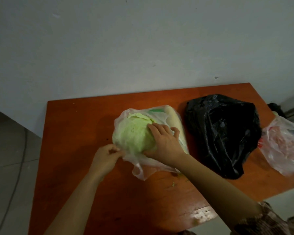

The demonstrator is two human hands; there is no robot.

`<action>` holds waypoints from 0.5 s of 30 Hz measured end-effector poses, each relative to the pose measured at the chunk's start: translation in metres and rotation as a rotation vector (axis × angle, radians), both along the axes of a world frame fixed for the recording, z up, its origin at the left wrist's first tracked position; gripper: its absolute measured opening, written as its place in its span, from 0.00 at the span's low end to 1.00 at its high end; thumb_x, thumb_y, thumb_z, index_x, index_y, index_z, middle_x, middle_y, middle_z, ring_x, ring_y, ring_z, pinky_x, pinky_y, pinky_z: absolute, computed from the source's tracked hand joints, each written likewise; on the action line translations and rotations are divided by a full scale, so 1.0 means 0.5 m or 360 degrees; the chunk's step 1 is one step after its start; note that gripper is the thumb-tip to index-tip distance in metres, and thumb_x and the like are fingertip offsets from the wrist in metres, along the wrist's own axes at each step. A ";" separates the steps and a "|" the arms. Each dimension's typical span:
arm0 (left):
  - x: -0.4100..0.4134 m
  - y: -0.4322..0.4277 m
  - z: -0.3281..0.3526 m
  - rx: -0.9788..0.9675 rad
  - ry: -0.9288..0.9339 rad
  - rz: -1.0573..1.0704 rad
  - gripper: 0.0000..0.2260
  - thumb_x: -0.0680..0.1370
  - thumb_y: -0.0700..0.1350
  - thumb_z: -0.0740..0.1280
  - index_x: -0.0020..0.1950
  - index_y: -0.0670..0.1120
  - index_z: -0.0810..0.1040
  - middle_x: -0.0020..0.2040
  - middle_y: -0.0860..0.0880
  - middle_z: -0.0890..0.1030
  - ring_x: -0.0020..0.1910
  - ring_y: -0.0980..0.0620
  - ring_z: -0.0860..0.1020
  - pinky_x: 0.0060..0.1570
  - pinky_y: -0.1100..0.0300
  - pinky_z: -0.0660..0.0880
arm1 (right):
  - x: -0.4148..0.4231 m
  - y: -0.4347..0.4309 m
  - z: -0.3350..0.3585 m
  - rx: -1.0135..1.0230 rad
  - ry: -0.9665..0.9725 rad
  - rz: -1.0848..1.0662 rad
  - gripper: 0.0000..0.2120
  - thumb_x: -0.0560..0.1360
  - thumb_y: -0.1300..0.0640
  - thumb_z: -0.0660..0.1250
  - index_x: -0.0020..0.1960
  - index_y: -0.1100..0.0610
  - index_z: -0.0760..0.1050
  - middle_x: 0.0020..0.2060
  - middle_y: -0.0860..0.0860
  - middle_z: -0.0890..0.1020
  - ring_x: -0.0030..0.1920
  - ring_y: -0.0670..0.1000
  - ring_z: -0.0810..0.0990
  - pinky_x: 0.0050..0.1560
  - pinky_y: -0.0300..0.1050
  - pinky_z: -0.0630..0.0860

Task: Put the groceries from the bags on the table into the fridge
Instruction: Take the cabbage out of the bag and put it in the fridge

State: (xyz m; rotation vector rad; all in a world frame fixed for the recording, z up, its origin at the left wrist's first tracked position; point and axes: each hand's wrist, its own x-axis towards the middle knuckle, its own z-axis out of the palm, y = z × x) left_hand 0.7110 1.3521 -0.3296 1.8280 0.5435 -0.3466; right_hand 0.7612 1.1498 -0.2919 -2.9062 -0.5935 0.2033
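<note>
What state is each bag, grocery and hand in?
clear bag, open, edge pulled back
cabbage, partly uncovered in the clear bag's mouth
black bag, slumped, contents hidden
pinkish bag, lying untouched, contents unclear
left hand, pinches the clear bag's edge
right hand, grips the cabbage

- A round pale green cabbage head [134,133] lies near the middle of the orange-brown wooden table [75,126], partly wrapped in its bag.
- A thin clear plastic bag [143,168] lies crumpled around the cabbage; a long whitish vegetable [174,119] lies inside it, just beside the cabbage.
- A crumpled black plastic bag [224,133] lies to the right.
- A clear plastic bag with red contents [283,145] lies at the table's right edge.
</note>
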 end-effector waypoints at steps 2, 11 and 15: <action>-0.012 0.019 -0.040 -0.0076 0.0210 0.0116 0.09 0.75 0.45 0.69 0.37 0.43 0.76 0.41 0.44 0.78 0.42 0.48 0.76 0.45 0.49 0.76 | 0.006 0.012 0.007 -0.0024 -0.0014 0.0001 0.43 0.67 0.35 0.67 0.74 0.53 0.58 0.72 0.50 0.63 0.71 0.52 0.59 0.68 0.58 0.51; 0.081 0.022 -0.128 -0.0068 0.0517 0.0440 0.10 0.79 0.45 0.61 0.42 0.41 0.76 0.32 0.44 0.78 0.27 0.49 0.74 0.28 0.61 0.71 | 0.007 0.067 -0.002 -0.0209 -0.0004 -0.0062 0.58 0.64 0.25 0.64 0.77 0.61 0.46 0.75 0.60 0.57 0.73 0.60 0.57 0.72 0.59 0.50; 0.121 0.022 -0.141 -0.0379 0.0631 0.0769 0.16 0.79 0.50 0.64 0.39 0.39 0.74 0.31 0.43 0.76 0.26 0.50 0.73 0.21 0.63 0.70 | 0.019 0.073 -0.012 -0.0125 0.0022 -0.0149 0.58 0.64 0.26 0.65 0.77 0.60 0.45 0.75 0.60 0.56 0.75 0.60 0.55 0.73 0.60 0.48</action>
